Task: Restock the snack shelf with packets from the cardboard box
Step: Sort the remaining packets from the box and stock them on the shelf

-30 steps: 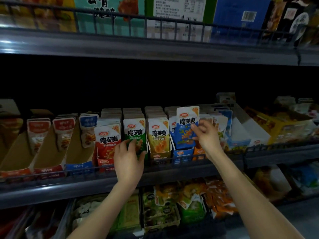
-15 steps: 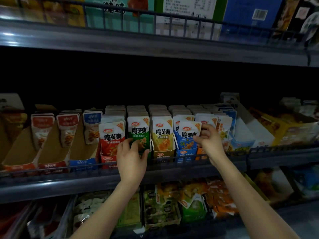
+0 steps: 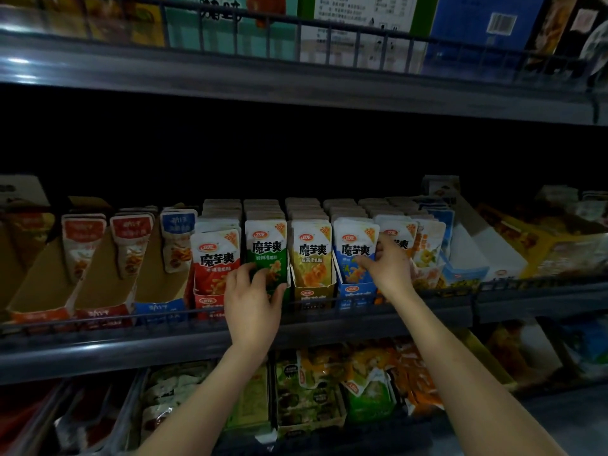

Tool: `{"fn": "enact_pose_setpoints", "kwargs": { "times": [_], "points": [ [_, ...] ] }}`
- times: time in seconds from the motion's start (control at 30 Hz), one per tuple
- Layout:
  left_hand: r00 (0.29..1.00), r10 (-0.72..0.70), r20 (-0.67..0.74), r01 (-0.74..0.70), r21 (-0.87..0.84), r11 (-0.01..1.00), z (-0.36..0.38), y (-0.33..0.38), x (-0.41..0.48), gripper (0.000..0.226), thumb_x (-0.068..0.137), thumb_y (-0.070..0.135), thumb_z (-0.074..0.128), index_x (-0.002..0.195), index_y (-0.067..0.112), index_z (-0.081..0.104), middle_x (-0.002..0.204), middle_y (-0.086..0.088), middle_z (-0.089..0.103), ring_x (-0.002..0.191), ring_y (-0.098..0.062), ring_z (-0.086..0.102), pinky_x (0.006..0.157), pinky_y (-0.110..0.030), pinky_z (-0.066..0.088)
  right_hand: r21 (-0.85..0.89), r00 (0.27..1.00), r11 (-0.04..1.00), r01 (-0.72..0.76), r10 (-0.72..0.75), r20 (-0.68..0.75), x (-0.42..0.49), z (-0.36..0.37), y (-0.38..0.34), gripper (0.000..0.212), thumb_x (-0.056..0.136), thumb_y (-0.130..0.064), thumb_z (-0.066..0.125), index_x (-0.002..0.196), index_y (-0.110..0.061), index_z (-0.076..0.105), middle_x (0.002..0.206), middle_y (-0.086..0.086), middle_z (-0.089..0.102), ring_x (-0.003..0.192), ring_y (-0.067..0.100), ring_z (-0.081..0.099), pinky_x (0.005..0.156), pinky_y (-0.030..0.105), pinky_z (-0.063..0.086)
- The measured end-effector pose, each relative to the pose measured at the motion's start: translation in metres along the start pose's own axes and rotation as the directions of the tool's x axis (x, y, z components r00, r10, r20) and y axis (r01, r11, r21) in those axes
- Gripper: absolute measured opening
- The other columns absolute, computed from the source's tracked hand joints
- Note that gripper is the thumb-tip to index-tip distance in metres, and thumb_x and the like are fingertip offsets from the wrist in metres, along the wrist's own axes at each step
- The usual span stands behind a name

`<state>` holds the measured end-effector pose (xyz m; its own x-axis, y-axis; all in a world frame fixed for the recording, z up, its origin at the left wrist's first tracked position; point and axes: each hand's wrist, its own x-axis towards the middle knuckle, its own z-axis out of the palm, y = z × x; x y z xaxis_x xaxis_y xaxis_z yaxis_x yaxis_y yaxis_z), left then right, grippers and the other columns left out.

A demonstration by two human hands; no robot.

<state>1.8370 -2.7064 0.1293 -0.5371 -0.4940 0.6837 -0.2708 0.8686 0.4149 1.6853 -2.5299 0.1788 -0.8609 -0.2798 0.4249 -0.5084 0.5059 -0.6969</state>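
Note:
On the middle shelf stand rows of snack packets upright in cardboard display trays. My right hand pinches the right edge of a blue packet, which sits at the front of the blue tray. My left hand grips the front of the green tray, fingers over the lower half of the green packet and thumb at its right edge. A red packet and a yellow packet flank the green one. No cardboard stock box is in view.
A wire rail runs along the shelf front. Three half-empty brown trays stand at the left, with a white tray and yellow boxes at the right. Boxed goods fill the upper shelf; bagged snacks lie on the lower shelf.
My right hand has lowered the blue packet from above the row down into the front of the blue tray. My left hand has stayed on the green tray.

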Motion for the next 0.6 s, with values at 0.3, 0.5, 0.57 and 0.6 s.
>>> {"fn": "enact_pose_setpoints", "kwargs": {
  "times": [0.3,0.5,0.57,0.6],
  "points": [
    [1.0,-0.005,0.023,0.005,0.013,1.0,-0.004,0.002,0.001,0.031,0.075,0.025,0.08,0.095,0.003,0.072,0.102,-0.016,0.065,0.098,-0.036,0.058,0.078,-0.042,0.051,-0.321,0.991,0.947,0.011,-0.054,-0.125,-0.01,-0.002,0.009,0.055,0.075,-0.034,0.078,0.119,-0.008,0.057,0.106,0.009,0.065,0.101,0.031,0.058,0.074,0.041,0.052],
    [0.995,-0.007,0.097,0.005,0.017,1.0,-0.017,0.003,0.006,0.031,0.074,0.023,0.081,0.093,0.001,0.07,0.097,-0.018,0.064,0.092,-0.039,0.058,0.072,-0.042,0.051,-0.437,0.978,0.898,0.055,-0.136,-0.156,-0.041,-0.028,-0.01,0.057,0.078,-0.036,0.075,0.124,-0.007,0.056,0.113,0.012,0.064,0.107,0.031,0.058,0.075,0.038,0.05],
    [0.996,-0.03,0.087,0.031,-0.011,0.999,-0.03,0.003,0.004,0.03,0.077,0.023,0.079,0.097,0.002,0.07,0.098,-0.018,0.064,0.093,-0.039,0.058,0.073,-0.041,0.05,-0.443,0.977,0.893,0.083,-0.159,-0.138,-0.059,-0.037,-0.017,0.049,0.081,-0.036,0.072,0.119,-0.009,0.058,0.111,0.008,0.064,0.105,0.027,0.058,0.074,0.032,0.046],
    [0.997,-0.039,0.072,0.041,-0.027,0.999,-0.039,0.003,0.001,0.03,0.079,0.023,0.077,0.1,0.002,0.069,0.099,-0.018,0.064,0.094,-0.038,0.058,0.074,-0.041,0.049,-0.428,0.977,0.899,0.089,-0.162,-0.136,-0.068,-0.04,-0.021,0.045,0.082,-0.036,0.07,0.118,-0.01,0.059,0.109,0.006,0.064,0.103,0.025,0.059,0.072,0.03,0.044]
  ]
}}
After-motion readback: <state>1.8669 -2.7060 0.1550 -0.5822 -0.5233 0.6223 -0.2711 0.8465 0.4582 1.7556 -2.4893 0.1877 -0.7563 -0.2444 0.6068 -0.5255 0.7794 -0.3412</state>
